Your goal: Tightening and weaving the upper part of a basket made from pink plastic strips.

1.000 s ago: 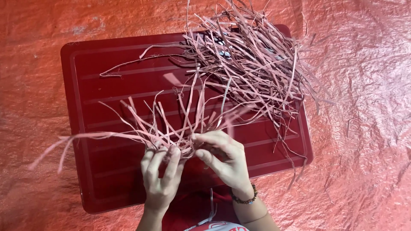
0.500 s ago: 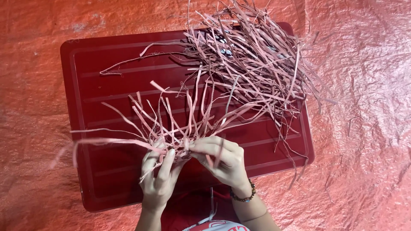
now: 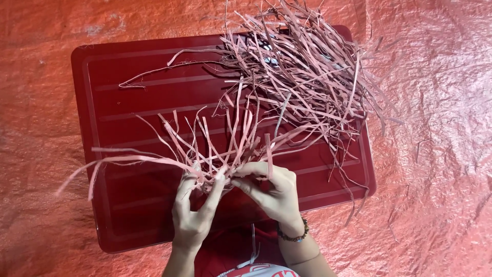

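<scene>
Both hands point(image 3: 233, 192) pinching thin, papery pink strips point(image 3: 215, 149), tangled heap point(image 3: 307, 72), ribbed glossy red lid point(image 3: 128, 102), crinkled orange sheet point(image 3: 435, 154)

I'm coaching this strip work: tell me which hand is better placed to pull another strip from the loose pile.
Right, probably. The right hand sits below the loose pile at the board's far right; the left hand pinches the gathered strips, farther from the pile.

Makeshift craft workspace, red plastic lid point(image 3: 128, 215) as surface, crinkled orange tarp point(image 3: 435, 169) underneath
</scene>
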